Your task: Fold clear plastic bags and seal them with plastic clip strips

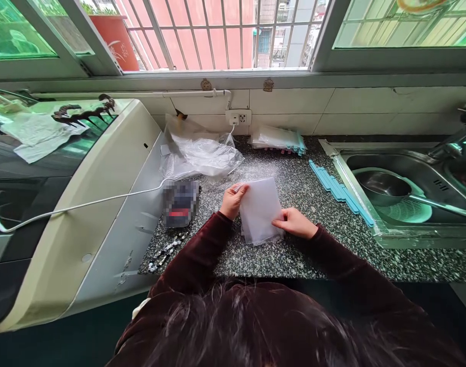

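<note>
A small stack of frosted, translucent plastic sheets (pixel 260 211) is held above the speckled countertop, slightly tilted. My left hand (pixel 233 201) grips its upper left edge, with the thumb on top and the fingers mostly hidden behind. On the lower right edge, my right hand (pixel 294 223) pinches the sheets between thumb and fingers. Whether the sheets are separate or joined as bags, I cannot tell. To the right of my hands, several light-blue plastic strips (pixel 337 188) lie in an overlapping row. Behind them is a pile of clear plastic packets (pixel 276 137) with blue and pink edges.
Crumpled clear plastic bags (pixel 202 153) lie against the wall, near a socket (pixel 238 118) with a white cable. A blurred dark phone-like object (pixel 181 204) sits left. A washing machine (pixel 114 168) borders the counter's left; a sink (pixel 393 153) with a pan (pixel 385 183) its right.
</note>
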Demonstrator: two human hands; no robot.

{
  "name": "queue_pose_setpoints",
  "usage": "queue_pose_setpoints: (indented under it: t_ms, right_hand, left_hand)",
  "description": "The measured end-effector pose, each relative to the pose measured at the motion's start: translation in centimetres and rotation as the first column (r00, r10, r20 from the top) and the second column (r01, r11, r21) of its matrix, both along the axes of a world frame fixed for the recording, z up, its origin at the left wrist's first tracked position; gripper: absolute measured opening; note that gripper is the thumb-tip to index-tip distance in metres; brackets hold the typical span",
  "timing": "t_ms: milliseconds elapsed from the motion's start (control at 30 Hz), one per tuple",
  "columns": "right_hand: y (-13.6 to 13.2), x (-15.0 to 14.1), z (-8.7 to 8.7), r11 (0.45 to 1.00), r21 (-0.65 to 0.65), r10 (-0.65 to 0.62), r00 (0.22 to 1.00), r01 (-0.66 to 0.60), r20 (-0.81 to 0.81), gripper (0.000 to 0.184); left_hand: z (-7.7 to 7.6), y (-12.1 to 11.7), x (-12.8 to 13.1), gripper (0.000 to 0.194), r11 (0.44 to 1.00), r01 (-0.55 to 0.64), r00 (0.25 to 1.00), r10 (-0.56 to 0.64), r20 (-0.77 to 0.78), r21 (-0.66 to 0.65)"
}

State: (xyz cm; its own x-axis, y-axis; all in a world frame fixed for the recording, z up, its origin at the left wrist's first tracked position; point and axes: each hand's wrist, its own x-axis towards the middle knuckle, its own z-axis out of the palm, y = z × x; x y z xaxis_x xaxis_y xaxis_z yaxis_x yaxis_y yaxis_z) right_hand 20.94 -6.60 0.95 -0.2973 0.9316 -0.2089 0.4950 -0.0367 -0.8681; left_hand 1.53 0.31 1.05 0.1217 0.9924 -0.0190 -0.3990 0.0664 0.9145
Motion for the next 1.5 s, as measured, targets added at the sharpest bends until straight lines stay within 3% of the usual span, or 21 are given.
queue_pose_setpoints:
  t_ms: [167, 233, 300, 400, 533, 633, 767, 867, 933, 1033, 1100, 1167, 1267, 1500]
  right_hand:
    - [0.1, 0.1, -0.5, 0.987, 0.113, -0.107, 0.993, 0.112, -0.047, 0.029]
    - [0.3, 0.2, -0.8, 0.971, 0.18, -0.165, 0.986, 0.16, 0.015, 0.028]
    - [0.5, 0.3, -1.0, 0.957, 0.224, -0.204, 0.976, 0.183, 0.074, 0.027]
    - [0.7, 0.4, -1.1, 0.96, 0.204, -0.202, 0.979, 0.193, 0.019, 0.03]
    - [1.0, 0.6, -1.0, 0.939, 0.185, -0.261, 0.951, 0.29, -0.165, 0.039]
    - [0.9, 0.4, -1.2, 0.936, 0.161, -0.276, 0.937, 0.313, -0.216, 0.04]
    - [0.8, 0.0, -1.4, 0.956, 0.16, -0.221, 0.962, 0.246, -0.161, 0.039]
    - [1.9, 1.7, -0.5, 0.917, 0.269, -0.291, 0.955, 0.295, -0.057, 0.034]
    - [3.3, 4.1, 0.4, 0.824, 0.41, -0.465, 0.88, 0.392, 0.094, 0.029]
    - [5.3, 8.3, 1.6, 0.707, 0.591, -0.683, 0.588, 0.388, 0.432, 0.026]
    - [6.0, 10.4, 1.6, 0.703, 0.622, -0.707, 0.43, 0.344, 0.561, 0.027]
    - [6.3, 11.6, 1.1, 0.708, 0.634, -0.706, 0.342, 0.31, 0.62, 0.028]
    - [6.3, 11.9, -0.1, 0.692, 0.679, -0.72, 0.306, 0.245, 0.623, 0.029]
    - [6.3, 11.6, -1.2, 0.71, 0.682, -0.693, 0.344, 0.175, 0.634, 0.028]
  left_hand:
    - [-0.4, 0.0, -0.2, 0.058, 0.946, 0.322, 0.947, -0.322, 0.019, -0.029]
    - [-1.0, 0.0, 0.1, 0.049, 0.95, 0.3, 0.95, -0.306, -0.06, -0.092]
    - [-1.4, 0.0, 0.3, 0.043, 0.976, 0.191, 0.969, -0.205, -0.136, -0.108]
    - [-1.7, 0.0, 0.4, 0.041, 0.991, 0.111, 0.974, -0.124, -0.188, -0.082]
    - [-1.1, -0.3, 0.2, 0.043, 0.961, 0.253, 0.943, -0.27, -0.196, -0.109]
    - [-1.0, -0.5, 0.3, 0.049, 0.927, 0.365, 0.918, -0.374, -0.135, -0.086]
    - [-1.5, -0.6, 0.4, 0.049, 0.943, 0.318, 0.942, -0.326, -0.081, -0.094]
    - [-1.8, -0.7, -0.1, 0.043, 0.948, 0.27, 0.95, -0.291, -0.115, -0.169]
    - [-1.7, -0.7, -0.6, 0.039, 0.94, 0.28, 0.943, -0.308, -0.129, -0.194]
    - [-1.4, -0.8, -1.3, 0.035, 0.925, 0.311, 0.926, -0.347, -0.15, -0.219]
    - [-1.3, -0.8, -1.5, 0.034, 0.927, 0.309, 0.924, -0.346, -0.163, -0.215]
    - [-1.3, -0.7, -1.4, 0.035, 0.933, 0.3, 0.928, -0.333, -0.164, -0.199]
    - [-1.5, -0.5, -1.3, 0.037, 0.939, 0.292, 0.935, -0.32, -0.152, -0.181]
    - [-1.4, -0.5, -1.4, 0.039, 0.934, 0.32, 0.922, -0.346, -0.176, -0.16]
